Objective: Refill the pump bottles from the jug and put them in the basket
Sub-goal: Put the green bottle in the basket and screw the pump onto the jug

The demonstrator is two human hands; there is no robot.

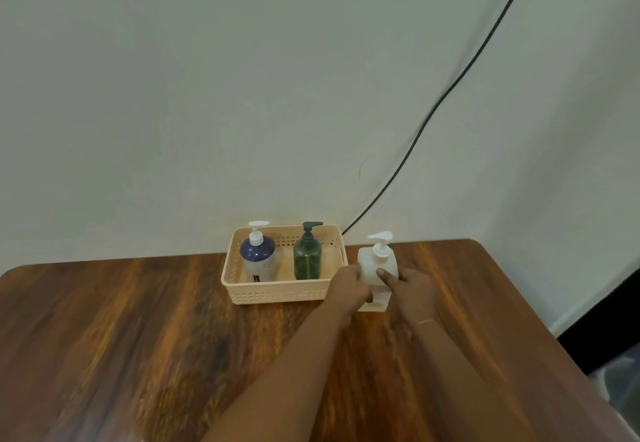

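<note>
A white pump bottle [377, 263] stands on the wooden table just right of the cream basket [277, 291]. My left hand [348, 287] grips its left side and my right hand [412, 289] grips its right side, thumb across the front. Inside the basket a bottle with a dark blue top and white pump [259, 258] stands at the left, and a green bottle with a dark green pump [307, 258] stands at the right. No jug is in view.
The wooden table [138, 337] meets a pale wall at the back. A black cable [450, 91] runs down the wall behind the basket. The table's right edge drops to a dark floor area [602, 330].
</note>
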